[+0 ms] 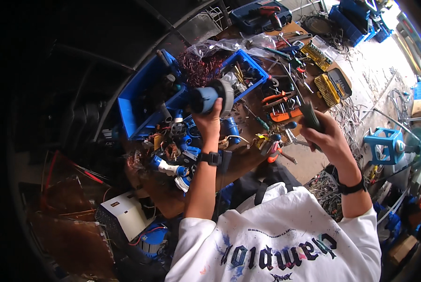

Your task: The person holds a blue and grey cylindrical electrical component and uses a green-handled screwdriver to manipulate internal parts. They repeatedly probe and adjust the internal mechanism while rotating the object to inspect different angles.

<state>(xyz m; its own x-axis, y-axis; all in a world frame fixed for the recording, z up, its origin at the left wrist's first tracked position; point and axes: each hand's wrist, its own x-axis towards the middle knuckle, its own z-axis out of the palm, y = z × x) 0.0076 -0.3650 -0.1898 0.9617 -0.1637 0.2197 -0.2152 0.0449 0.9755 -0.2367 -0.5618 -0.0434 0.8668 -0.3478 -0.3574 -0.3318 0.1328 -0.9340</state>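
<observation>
My left hand (pixel 209 120) is raised over the workbench, its fingers wrapped round a thick blue and grey industrial plug (pixel 227 96) with a wide grey collar. The plug's dark end points left. My right hand (pixel 325 134) grips a screwdriver (pixel 310 116) by its dark green handle, and its shaft points up and away. A clear gap separates the screwdriver from the plug. Below my left hand lie several blue and white plug parts (pixel 170 167). Orange-handled pliers (pixel 285 114) rest between my two hands, on the bench.
Behind my left hand stand blue bins (pixel 130 113), with a tangle of reddish copper wire (pixel 201 68). A yellow bit set (pixel 327 91) and a red drill (pixel 275 19) lie farther back. To the right are a blue stool (pixel 384 143) and a fan (pixel 415 145).
</observation>
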